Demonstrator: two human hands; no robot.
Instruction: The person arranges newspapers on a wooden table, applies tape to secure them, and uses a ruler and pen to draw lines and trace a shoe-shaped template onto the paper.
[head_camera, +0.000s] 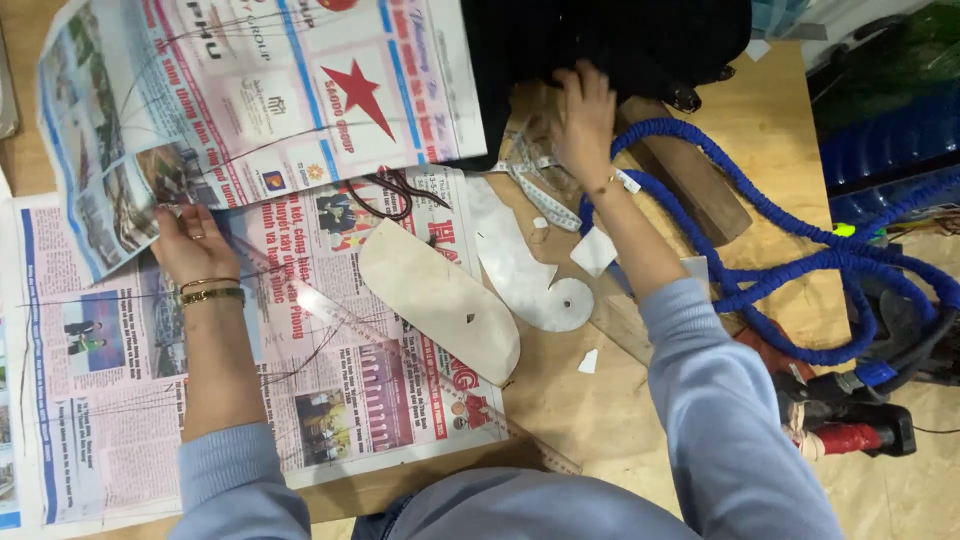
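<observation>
Our left hand (190, 240) pinches lifted newspaper sheet (250, 90); right hand (582, 120) grips black fabric (620, 40) at table (760, 120) far edge. 2 curved templates (440, 300) lie unused; we judge work barely begun.

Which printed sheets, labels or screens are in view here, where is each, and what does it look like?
Folded newspaper: top left, its lower edge held by the left hand; blue stripes, red star.
Flat newspaper: spread over the table's left side; columns of print, small photos, red headings.
Small white tag: beside the right hand's wrist; too small to tell more.
No screens.
</observation>
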